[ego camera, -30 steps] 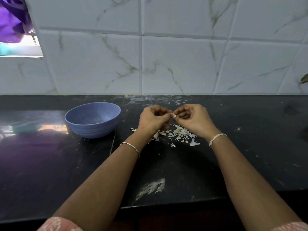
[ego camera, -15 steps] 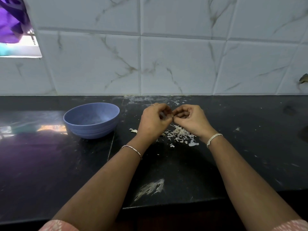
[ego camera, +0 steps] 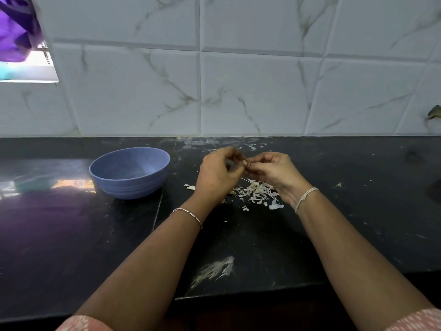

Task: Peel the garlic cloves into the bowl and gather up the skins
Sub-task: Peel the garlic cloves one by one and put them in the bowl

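Note:
A small garlic clove (ego camera: 245, 163) is pinched between the fingertips of both hands, a little above the black counter. My left hand (ego camera: 218, 174) curls around it from the left and my right hand (ego camera: 272, 173) grips it from the right. Most of the clove is hidden by my fingers. Below the hands lies a loose pile of pale garlic skins (ego camera: 259, 193). One stray skin (ego camera: 191, 187) lies apart to the left of the pile. A blue bowl (ego camera: 130, 173) stands upright on the counter, left of my hands; its inside looks bare.
The black counter (ego camera: 358, 211) ends at a white tiled wall (ego camera: 238, 91) behind the hands. A whitish smear (ego camera: 214, 271) marks the counter near its front edge. A window opening with purple cloth (ego camera: 16, 32) is at the top left.
My left hand has rolled over the clove so its back faces me, and both hands have shifted slightly. The bowl and the skin pile have not moved.

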